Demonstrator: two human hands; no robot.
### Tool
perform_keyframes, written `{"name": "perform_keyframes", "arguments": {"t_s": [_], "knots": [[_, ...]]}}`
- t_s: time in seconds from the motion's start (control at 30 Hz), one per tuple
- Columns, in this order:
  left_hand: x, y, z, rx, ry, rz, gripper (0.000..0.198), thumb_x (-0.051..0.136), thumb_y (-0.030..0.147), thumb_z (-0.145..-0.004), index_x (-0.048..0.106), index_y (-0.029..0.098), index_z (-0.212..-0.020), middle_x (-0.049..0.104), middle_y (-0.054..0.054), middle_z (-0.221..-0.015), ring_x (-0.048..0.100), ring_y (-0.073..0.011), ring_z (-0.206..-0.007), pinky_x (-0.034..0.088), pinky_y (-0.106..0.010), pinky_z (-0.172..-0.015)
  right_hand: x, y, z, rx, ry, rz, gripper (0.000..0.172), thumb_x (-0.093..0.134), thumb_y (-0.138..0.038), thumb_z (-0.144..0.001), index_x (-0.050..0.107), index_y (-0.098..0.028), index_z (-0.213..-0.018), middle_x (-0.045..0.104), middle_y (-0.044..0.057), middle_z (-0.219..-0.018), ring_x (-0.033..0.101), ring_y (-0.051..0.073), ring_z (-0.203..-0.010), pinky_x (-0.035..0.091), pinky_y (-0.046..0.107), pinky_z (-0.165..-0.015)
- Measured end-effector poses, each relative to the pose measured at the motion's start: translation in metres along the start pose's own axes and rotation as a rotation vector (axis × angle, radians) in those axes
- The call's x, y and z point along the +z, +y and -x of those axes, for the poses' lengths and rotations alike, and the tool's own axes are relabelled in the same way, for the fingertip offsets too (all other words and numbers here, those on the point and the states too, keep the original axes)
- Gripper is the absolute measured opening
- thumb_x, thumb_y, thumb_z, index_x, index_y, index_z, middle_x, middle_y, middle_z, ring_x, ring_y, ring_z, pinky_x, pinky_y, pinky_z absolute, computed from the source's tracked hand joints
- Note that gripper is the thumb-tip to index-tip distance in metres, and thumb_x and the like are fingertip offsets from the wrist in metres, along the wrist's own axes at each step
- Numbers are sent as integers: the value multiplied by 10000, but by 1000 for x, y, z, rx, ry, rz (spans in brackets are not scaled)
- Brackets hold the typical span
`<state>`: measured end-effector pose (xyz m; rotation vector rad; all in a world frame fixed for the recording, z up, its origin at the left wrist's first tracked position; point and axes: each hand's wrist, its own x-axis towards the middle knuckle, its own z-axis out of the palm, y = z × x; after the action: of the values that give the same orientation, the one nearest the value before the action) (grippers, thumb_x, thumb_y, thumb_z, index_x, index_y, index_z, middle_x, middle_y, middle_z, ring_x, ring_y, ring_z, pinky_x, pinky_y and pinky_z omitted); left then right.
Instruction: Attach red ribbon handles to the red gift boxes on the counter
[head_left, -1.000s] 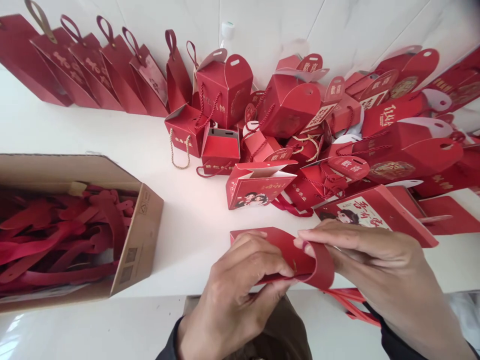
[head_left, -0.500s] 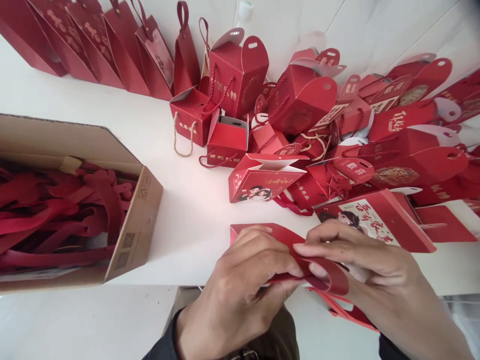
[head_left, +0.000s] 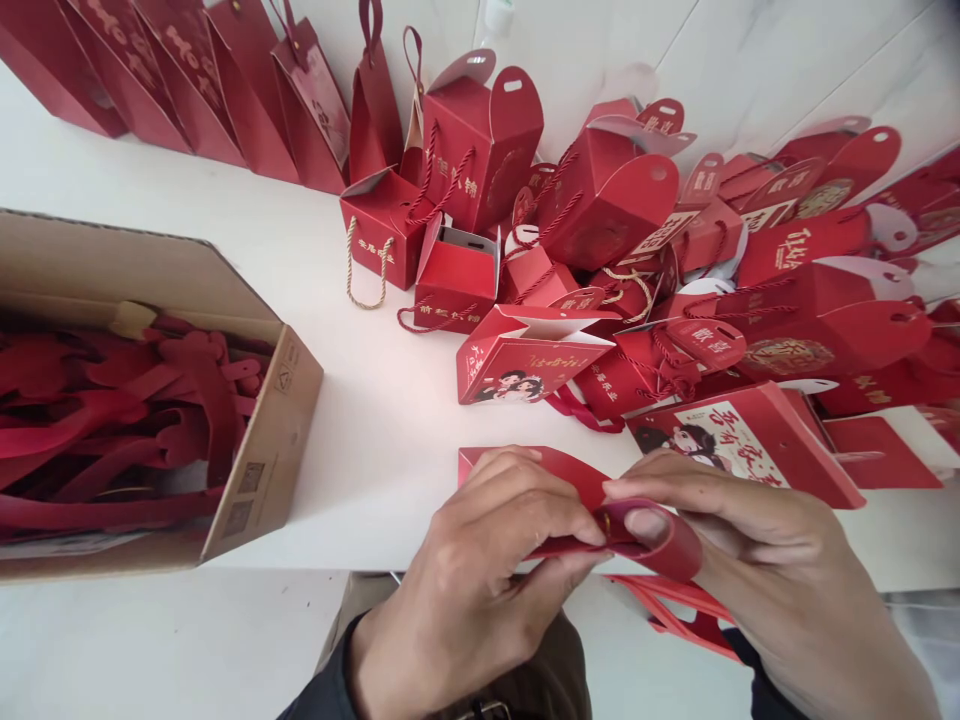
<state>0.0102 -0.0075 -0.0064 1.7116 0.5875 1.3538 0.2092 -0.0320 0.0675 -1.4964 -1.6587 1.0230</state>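
A flat red paper bag [head_left: 574, 470] lies at the near edge of the white table [head_left: 375, 440]. My left hand [head_left: 480, 570] is closed on the bag's near edge, thumb and fingers pinching it. My right hand [head_left: 750, 560] pinches a red strap handle [head_left: 675, 545] curled into a loop against the bag, thumb inside the loop. A small gold stud shows where strap and bag meet. More red straps [head_left: 690, 610] hang below the table edge under my right hand.
An open cardboard box [head_left: 262, 440] full of red straps sits at the left. A heap of finished red gift boxes and bags [head_left: 637, 250] covers the right and back. Tall red bags [head_left: 247, 90] lean on the white wall.
The view has dropped and shifted slightly. My right hand has curled the strap tighter and pushed its end in against the bag; my left hand keeps its pinch.
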Motion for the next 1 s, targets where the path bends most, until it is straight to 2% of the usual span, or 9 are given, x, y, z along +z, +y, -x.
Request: {"name": "perform_keyframes", "arguments": {"t_s": [0.13,0.27,0.43,0.63,0.73,0.87,1.0], "knots": [[0,0,-1,-3,7,3,65,698,157,-976,686,195,-1027,760,-55,-924,706,-179,-850,571,-369,-904,1,1,0,0,3,12,104,774,-312,-958,833,-394,-983,786,-30,-921,729,136,-815,617,163,-719],[0,-1,-2,5,13,43,77,736,126,-942,698,139,-1009,760,-80,-926,695,-175,-860,571,-336,-858,4,-1,2,9,35,-3,104,783,-355,-959,832,-423,-1020,783,-44,-927,726,133,-826,616,170,-745],[1,-2,-1,-4,33,41,64,746,121,-933,709,121,-985,756,-73,-914,689,-160,-876,552,-337,-958,2,-3,5,-22,46,41,130,760,-325,-978,823,-413,-1050,779,-43,-924,715,140,-833,611,193,-752],[1,-2,-2,-3,33,31,76,744,108,-930,689,142,-968,742,-50,-903,684,-148,-860,562,-328,-949,-6,0,1,-172,-67,77,128,776,-335,-973,807,-403,-1077,788,-34,-972,741,153,-889,611,197,-770],[1,-3,-1,-4,42,10,92,735,137,-947,666,167,-1001,729,-38,-898,674,-150,-850,565,-319,-915,-8,1,2,-180,-111,94,122,754,-320,-985,790,-385,-1082,779,-27,-991,735,164,-919,608,215,-793],[1,-6,1,50,4,-16,256,692,115,-973,661,188,-1217,741,-70,-1003,675,-170,-899,559,-327,-880,-10,2,5,-200,-146,147,179,696,-261,-1003,746,-390,-1117,781,-39,-999,718,180,-980,593,249,-870],[1,-6,2,72,7,-7,198,695,53,-948,709,139,-1126,721,-90,-984,660,-179,-911,556,-340,-859,-12,1,5,-147,-139,171,150,643,-305,-1023,717,-385,-1126,753,-30,-1008,726,173,-955,602,226,-829]]}}
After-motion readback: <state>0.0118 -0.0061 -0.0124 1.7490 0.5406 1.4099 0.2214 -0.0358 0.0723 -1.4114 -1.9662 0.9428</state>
